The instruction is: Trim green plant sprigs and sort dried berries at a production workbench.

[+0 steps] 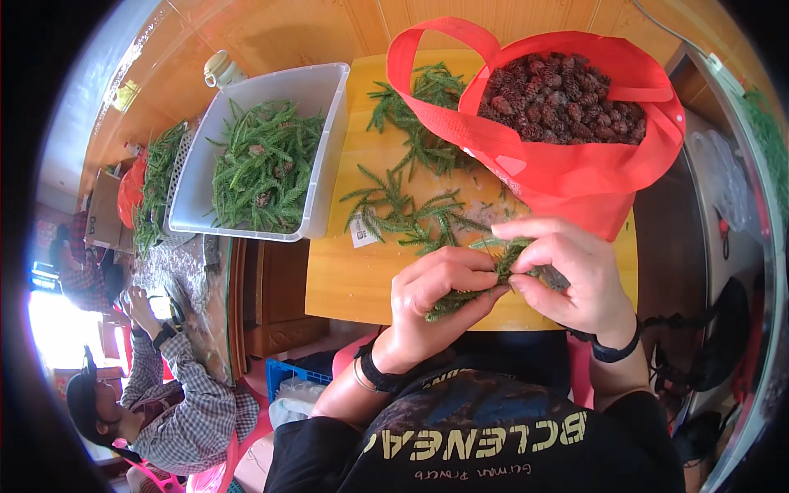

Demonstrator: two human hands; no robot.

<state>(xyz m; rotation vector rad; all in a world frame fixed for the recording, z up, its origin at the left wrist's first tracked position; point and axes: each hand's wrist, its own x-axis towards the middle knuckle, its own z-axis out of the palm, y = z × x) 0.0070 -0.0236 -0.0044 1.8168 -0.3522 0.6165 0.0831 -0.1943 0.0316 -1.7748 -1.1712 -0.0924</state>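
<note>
Fingers of the left hand (436, 296) curl around the lower end of a green conifer sprig (477, 287), thumb and forefinger closed on it just above the near edge of the bench (345, 279). The sprig's long axis runs from lower left to upper right, its bushy butt pointing toward the person's chest and its tip rising toward the far right corner. Fingers of the right hand (575, 279) pinch the upper end of the same sprig, closed narrowly on something at its tip that I cannot make out. Both hands touch the sprig, so neither is nearer; it lies between them, the left below, the right above.

Going left to right across the rest: a person in a checked shirt (177, 403) sits low beside the bench's left edge; a white plastic tub (325, 148) full of green sprigs overhangs the far left corner; loose sprigs (403, 209) lie on the yellow middle; a red bag (575, 172) heaped with brown cones (559, 99) stands at the far right corner, just beyond the right hand.
</note>
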